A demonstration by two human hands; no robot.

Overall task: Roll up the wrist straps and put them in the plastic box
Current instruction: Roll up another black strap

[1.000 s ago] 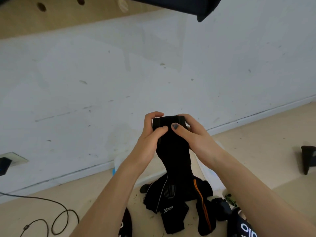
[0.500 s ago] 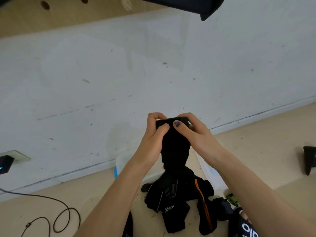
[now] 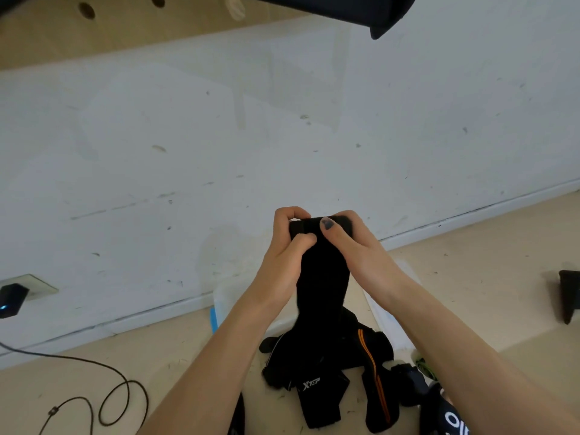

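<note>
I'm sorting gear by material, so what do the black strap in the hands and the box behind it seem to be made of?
The black strap looks like soft woven or elastic fabric with a matte finish: it absorbs light and hangs limp below the hands' grip. The box looks like translucent, frosted plastic: its wall is milky and light passes through it. Most of it is hidden behind the arms, so that is a guess.

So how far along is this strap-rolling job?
Early, by the look of it. No finished roll is visible. In hand: both the left hand and right hand are rolling the top of one black strap. Left: a pile of straps on the floor, and the plastic box behind the arms, its contents hidden.
</note>
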